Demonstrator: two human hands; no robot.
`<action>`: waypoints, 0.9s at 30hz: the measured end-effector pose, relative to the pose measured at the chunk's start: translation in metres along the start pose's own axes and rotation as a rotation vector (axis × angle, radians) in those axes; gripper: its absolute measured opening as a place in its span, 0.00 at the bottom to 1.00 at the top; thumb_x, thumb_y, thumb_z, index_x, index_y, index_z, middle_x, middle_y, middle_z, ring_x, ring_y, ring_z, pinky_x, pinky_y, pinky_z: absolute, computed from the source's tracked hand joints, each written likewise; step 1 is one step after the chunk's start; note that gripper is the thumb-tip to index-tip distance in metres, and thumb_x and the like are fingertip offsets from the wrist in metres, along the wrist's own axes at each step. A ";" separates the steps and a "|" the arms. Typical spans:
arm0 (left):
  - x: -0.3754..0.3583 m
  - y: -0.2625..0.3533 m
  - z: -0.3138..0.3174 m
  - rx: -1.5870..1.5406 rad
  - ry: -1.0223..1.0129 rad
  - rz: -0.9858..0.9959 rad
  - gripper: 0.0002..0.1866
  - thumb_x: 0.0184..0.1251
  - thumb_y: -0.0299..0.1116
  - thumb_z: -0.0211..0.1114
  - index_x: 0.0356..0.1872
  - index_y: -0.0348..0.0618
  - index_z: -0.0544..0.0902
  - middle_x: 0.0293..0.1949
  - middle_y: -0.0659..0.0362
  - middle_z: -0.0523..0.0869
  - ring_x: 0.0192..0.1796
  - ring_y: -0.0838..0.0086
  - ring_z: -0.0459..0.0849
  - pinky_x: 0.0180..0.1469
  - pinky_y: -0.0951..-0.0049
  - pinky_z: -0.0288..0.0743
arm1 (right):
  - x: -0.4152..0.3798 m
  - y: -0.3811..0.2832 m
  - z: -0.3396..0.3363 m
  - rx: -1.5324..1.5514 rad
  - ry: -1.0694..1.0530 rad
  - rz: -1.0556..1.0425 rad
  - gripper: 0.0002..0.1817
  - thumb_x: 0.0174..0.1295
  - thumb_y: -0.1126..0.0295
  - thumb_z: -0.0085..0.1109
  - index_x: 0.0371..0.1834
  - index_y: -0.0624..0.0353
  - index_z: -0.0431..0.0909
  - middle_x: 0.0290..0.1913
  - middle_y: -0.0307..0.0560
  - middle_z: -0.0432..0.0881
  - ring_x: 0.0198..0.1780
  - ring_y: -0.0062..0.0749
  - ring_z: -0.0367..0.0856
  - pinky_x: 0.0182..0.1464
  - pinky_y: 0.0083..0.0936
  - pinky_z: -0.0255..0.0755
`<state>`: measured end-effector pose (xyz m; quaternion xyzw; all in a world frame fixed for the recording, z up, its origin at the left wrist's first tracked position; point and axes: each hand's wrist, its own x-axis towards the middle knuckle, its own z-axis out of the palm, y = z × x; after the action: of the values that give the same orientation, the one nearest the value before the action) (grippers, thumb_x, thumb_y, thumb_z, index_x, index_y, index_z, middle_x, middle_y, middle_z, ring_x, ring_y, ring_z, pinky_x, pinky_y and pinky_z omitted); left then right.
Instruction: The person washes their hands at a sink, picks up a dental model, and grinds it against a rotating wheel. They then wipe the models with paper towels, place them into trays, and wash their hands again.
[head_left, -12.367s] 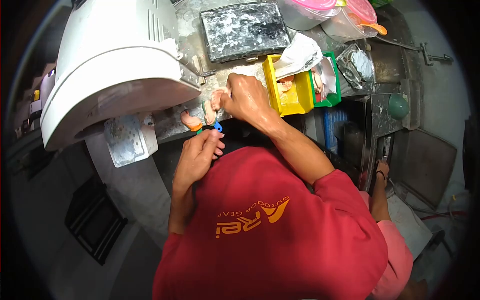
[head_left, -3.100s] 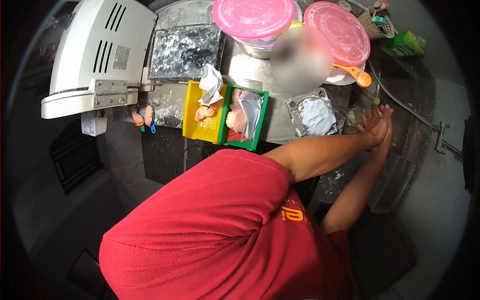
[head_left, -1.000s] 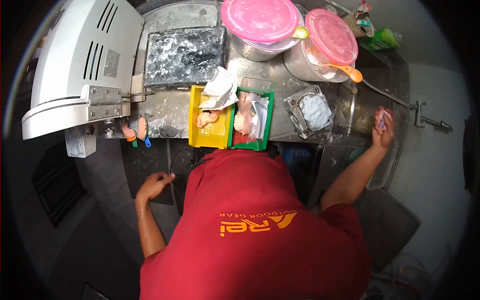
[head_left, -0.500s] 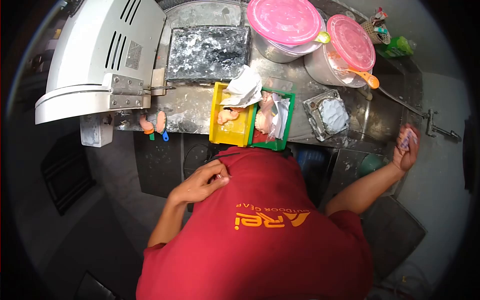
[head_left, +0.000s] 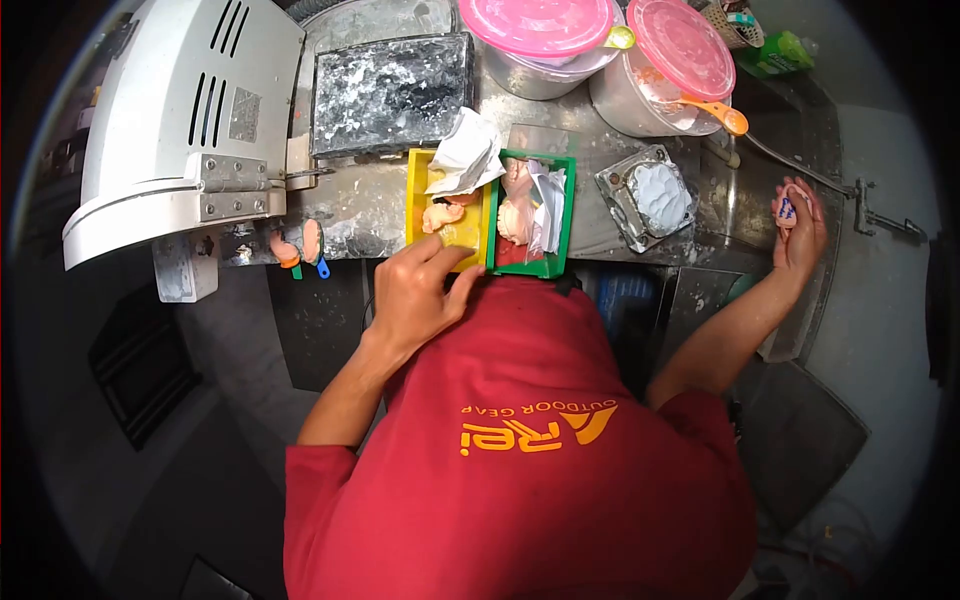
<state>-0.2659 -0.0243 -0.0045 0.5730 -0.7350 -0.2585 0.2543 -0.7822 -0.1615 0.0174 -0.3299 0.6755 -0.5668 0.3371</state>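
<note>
My left hand (head_left: 415,300) is at the front edge of the yellow bin (head_left: 416,200), fingers apart and curved over the rim, with nothing seen in it. Inside that bin are a pinkish cast piece (head_left: 441,216) and crumpled white paper (head_left: 468,153). Beside it, the green bin (head_left: 569,210) contains pink cast pieces (head_left: 516,221) and white paper (head_left: 549,205). Out at the far right, my right hand (head_left: 804,230) holds a pink piece with blue marks (head_left: 786,212) in its fingers.
White plaster (head_left: 661,200) sits on a metal plate right of the bins. Behind are pink-lidded buckets (head_left: 540,25) (head_left: 680,50) and a powdery black slab (head_left: 392,95). A white machine (head_left: 190,110) stands left, near two impression trays (head_left: 312,245). A metal rod (head_left: 800,178) is at right.
My left hand has moved up from the shirt to the yellow bin's front edge. My right hand has turned, still holding the pink piece, and the view has shifted slightly.
</note>
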 end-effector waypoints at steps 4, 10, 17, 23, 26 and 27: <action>0.027 0.008 0.025 0.118 0.030 0.075 0.21 0.52 0.32 0.81 0.49 0.43 0.88 0.36 0.54 0.77 0.39 0.61 0.79 0.37 0.61 0.73 | -0.032 -0.004 0.026 -0.112 -0.125 0.008 0.16 0.67 0.76 0.68 0.57 0.67 0.82 0.54 0.54 0.88 0.49 0.34 0.89 0.43 0.26 0.85; 0.040 0.009 0.055 0.198 -0.021 0.022 0.28 0.49 0.30 0.80 0.56 0.44 0.85 0.41 0.51 0.73 0.46 0.56 0.75 0.44 0.57 0.71 | -0.080 -0.031 0.020 -0.184 -0.663 0.065 0.14 0.64 0.78 0.66 0.52 0.65 0.83 0.55 0.52 0.86 0.49 0.31 0.87 0.43 0.24 0.84; 0.046 0.017 0.057 0.158 -0.062 -0.010 0.29 0.47 0.32 0.81 0.55 0.42 0.85 0.40 0.51 0.74 0.46 0.56 0.74 0.45 0.56 0.69 | -0.154 -0.040 0.106 -0.346 -1.373 -0.296 0.21 0.49 0.76 0.66 0.50 0.63 0.85 0.47 0.53 0.84 0.52 0.46 0.85 0.56 0.37 0.78; 0.037 0.019 0.067 0.106 0.011 0.022 0.27 0.50 0.33 0.79 0.55 0.43 0.87 0.40 0.53 0.76 0.44 0.59 0.76 0.46 0.58 0.70 | -0.214 -0.008 0.146 -0.451 -1.517 -0.261 0.21 0.49 0.73 0.63 0.49 0.63 0.84 0.45 0.59 0.85 0.49 0.58 0.84 0.55 0.45 0.78; 0.029 0.013 0.073 0.068 0.054 0.107 0.26 0.51 0.32 0.78 0.56 0.46 0.88 0.43 0.55 0.79 0.45 0.60 0.77 0.46 0.58 0.69 | -0.224 -0.004 0.150 -0.561 -1.510 -0.222 0.21 0.49 0.72 0.63 0.49 0.63 0.84 0.44 0.59 0.85 0.50 0.58 0.84 0.56 0.46 0.76; 0.028 0.013 0.073 0.082 0.057 0.132 0.26 0.51 0.32 0.78 0.57 0.48 0.88 0.46 0.59 0.83 0.46 0.62 0.77 0.47 0.58 0.68 | -0.224 -0.002 0.148 -0.581 -1.511 -0.228 0.21 0.50 0.72 0.63 0.50 0.63 0.83 0.45 0.58 0.85 0.51 0.58 0.83 0.57 0.46 0.76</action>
<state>-0.3296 -0.0424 -0.0476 0.5402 -0.7736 -0.1944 0.2682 -0.5345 -0.0564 0.0183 -0.7639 0.3482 -0.0244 0.5427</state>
